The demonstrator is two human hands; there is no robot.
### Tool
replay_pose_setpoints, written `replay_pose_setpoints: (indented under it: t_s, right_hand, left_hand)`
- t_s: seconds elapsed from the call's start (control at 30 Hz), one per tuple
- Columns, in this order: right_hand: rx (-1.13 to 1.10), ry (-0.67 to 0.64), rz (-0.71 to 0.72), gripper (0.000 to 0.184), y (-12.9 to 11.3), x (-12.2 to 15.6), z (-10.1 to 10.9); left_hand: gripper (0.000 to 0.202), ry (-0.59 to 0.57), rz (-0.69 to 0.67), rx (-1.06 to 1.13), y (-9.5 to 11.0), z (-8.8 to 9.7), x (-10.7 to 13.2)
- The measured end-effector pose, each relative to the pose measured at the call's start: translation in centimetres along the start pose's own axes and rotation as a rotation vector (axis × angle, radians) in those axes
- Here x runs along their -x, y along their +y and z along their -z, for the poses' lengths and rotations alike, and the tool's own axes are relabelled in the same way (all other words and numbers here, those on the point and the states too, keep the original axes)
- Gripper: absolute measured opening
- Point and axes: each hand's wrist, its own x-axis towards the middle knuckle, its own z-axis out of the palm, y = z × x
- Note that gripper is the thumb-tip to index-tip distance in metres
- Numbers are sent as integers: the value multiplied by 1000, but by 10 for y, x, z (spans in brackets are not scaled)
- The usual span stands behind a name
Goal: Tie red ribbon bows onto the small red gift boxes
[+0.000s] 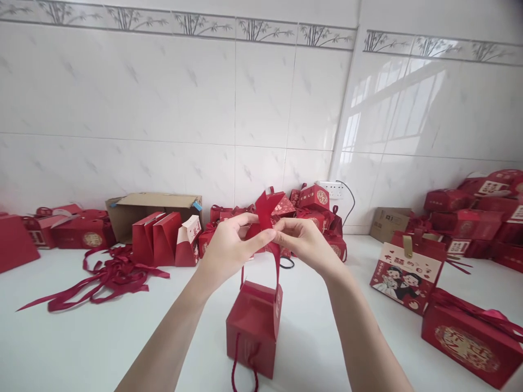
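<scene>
In the head view, my left hand and my right hand meet at the centre, fingertips pinched together on a red ribbon. A wide part of it stands up above the fingers. Two strips run down from my hands to a small red gift box, which sits on the table below, between my forearms. A dark red cord handle hangs from the near side of the box. My fingers hide the middle of the ribbon, so I cannot tell whether it is knotted.
On the white table, loose ribbons lie left, near red bags and a cardboard box. Red boxes are heaped behind my hands. At right stand a printed gift bag, a ribboned box and another heap.
</scene>
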Motion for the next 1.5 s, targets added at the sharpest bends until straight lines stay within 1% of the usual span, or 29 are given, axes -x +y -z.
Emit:
replay_pose_setpoints:
  t_s: [0.07,0.13,0.23,0.3,0.37,0.47,0.57,0.67,0.73,0.8,0.9,0.93,0.97,1.0,1.07,1.1,1.13,1.2,1.27,1.3,1.4,1.5]
  right_hand:
    - [60,19,-21,33,-2,2,-1]
    - [114,55,-20,31,-3,4,-1]
    - [115,149,20,28,-5,7,1]
    - [77,222,64,29,-7,8,1]
    - [67,289,99,27,-9,8,0]
    - [57,332,160,22,-12,8,-4]
    - [61,395,245,13,-13,9,-7]
    - [180,463,375,9,-16,13,-8]
    - [272,426,445,12,-19,17,-8]
    - [334,323,460,14,-23,23,-6]
    - [393,117,417,10,-29,31,-3]
    - [388,64,398,10,-31,33,-2]
    - [368,39,379,16,-32,34,-1]
    - [337,49,358,23,-32,34,-1]
    - [282,129,289,32,-31,32,1]
    - [260,156,239,30,-30,30,1]
    - [238,149,186,25,-29,29,1]
    - [160,42,96,19,-26,26,1]
    - [75,-70,53,23,-25,25,0]
    - [59,-91,41,24,-25,26,-1]
    - [109,-71,21,20,-27,27,-3]
    - [236,-6,35,13,-31,29,-7]
  left_hand:
    - [19,0,-15,-36,0,0,0]
    - [23,2,-21,-45,-1,1,0]
    - [19,-16,-20,4,0,1,0]
    - [18,-52,-6,26,2,2,2]
    - [20,-101,20,6,5,2,5]
    - [22,-159,41,-4,6,2,8]
    - [20,-149,28,98,3,0,6]
    - [19,-110,25,263,-2,-3,1]
    - [22,-89,40,362,-5,-3,-3]
    - [26,-78,68,401,-8,-1,-6]
    - [29,-73,80,329,-6,2,-6]
    - [28,-75,65,288,-5,4,-6]
    - [26,-79,42,246,-2,4,-5]
    - [24,-84,13,201,0,5,-3]
    - [19,-98,-53,97,6,5,0]
    - [18,-104,-88,45,9,5,1]
    - [16,-110,-117,1,11,5,3]
    - [13,-124,-154,-52,14,5,6]
    - [11,-143,-170,-71,15,5,8]
    - [10,-150,-177,-77,15,5,8]
    - [9,-171,-187,-105,13,6,11]
    - [9,-161,-186,-158,11,6,12]
